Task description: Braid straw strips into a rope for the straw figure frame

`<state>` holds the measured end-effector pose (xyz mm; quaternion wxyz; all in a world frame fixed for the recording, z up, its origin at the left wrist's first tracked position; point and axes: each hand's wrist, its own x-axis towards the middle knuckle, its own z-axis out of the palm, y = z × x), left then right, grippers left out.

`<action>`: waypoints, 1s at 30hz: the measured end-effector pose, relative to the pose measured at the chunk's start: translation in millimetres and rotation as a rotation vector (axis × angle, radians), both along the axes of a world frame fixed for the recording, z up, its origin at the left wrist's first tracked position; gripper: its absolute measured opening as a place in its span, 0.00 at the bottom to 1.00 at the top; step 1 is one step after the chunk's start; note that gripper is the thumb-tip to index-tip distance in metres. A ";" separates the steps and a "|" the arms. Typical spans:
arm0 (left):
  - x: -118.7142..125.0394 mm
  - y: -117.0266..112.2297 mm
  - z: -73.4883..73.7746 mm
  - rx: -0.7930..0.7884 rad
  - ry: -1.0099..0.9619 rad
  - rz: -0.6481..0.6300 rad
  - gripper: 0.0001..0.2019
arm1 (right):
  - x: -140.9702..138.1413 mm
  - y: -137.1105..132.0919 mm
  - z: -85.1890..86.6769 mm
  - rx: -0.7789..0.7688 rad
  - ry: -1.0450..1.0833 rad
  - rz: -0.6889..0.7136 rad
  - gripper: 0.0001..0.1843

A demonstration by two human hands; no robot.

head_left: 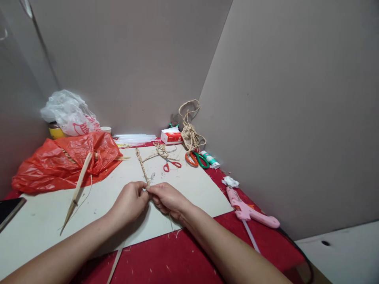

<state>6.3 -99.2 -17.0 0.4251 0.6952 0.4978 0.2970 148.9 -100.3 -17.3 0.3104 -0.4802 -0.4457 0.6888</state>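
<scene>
My left hand [129, 201] and my right hand [167, 198] meet over a white board [103, 197], fingers pinched together on the near end of a twine-wrapped stick [142, 165]. The stick runs away from me toward a loose tangle of jute twine [161, 150]. Both hands are closed on that same end. A long bare bamboo strip [77, 189] lies to the left of my left hand, pointing at me.
Red plastic bag [63, 159] and white plastic bag [71, 114] at the back left. Small red scissors [171, 164], orange-green scissors [196, 159], glue tube [210, 159], twine bundle [189, 134], small red-and-white box [171, 136]. Pink glue gun [250, 211] on the red cloth, right. Cardboard walls surround.
</scene>
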 end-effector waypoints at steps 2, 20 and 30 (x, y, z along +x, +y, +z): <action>1.7 -5.3 0.0 0.068 0.057 -0.005 0.10 | -1.5 -0.5 -0.8 0.023 -0.005 -0.013 0.16; -3.5 10.7 10.6 -0.567 -0.347 -0.132 0.10 | 6.9 -0.1 -2.3 0.018 0.107 0.040 0.14; -7.1 11.6 7.9 -0.308 -0.037 -0.187 0.10 | 12.6 2.3 -4.6 0.081 0.010 0.109 0.12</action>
